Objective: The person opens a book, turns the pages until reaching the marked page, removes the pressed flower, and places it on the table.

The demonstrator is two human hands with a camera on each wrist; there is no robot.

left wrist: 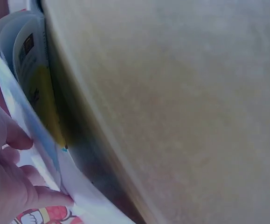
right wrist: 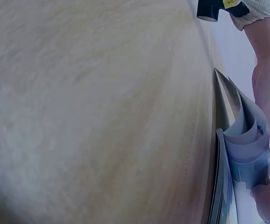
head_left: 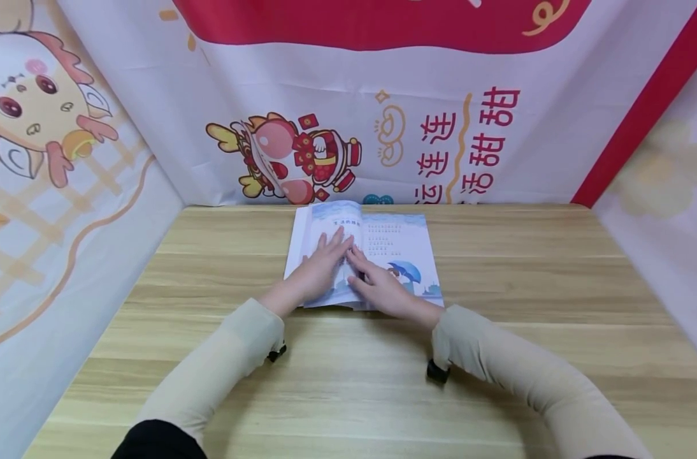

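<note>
Book lies open on the table, under both hands. The left hand rests on the left page, fingers straight and somewhat spread; the right hand reaches in across the spine, fingers extended toward the left hand's, thumb apart. Neither appears to pinch a page. At the near edge, beside the right hand, pages bow upward, so lifting either hand could let them spring over and lose the place; hard pressure on that bulge could crease them, and uneven sideways pressure could slide the whole book. Just beyond the right hand is a printed umbrella. No container shows; past both hands hangs a cloth.
</note>
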